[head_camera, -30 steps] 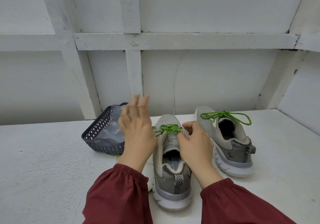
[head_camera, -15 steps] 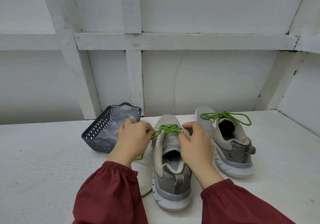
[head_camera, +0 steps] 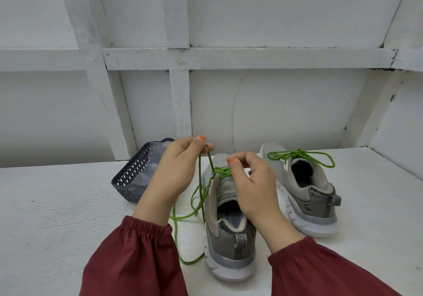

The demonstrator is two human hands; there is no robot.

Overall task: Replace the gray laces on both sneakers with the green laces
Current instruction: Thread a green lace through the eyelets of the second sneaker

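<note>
The left hand (head_camera: 176, 172) was up above the toe of the near sneaker (head_camera: 229, 245), thumb and forefinger pinched tight on the green lace (head_camera: 199, 195). From there the lace ran down in loose loops beside the shoe and trailed onto the white table (head_camera: 57, 215). The right hand (head_camera: 254, 181) pinched the same lace at the crossings over the tongue. A few printed letters showed on the insole, too cut off to read as a word. Just right stood the far sneaker (head_camera: 315, 206), apart from the first, its own tied lace (head_camera: 302, 158) in a bow. A dark mesh basket (head_camera: 130, 176) sat at the back left against the wall. Bare tabletop lay to the left and the front right, with walls closing the back and right edges.
</note>
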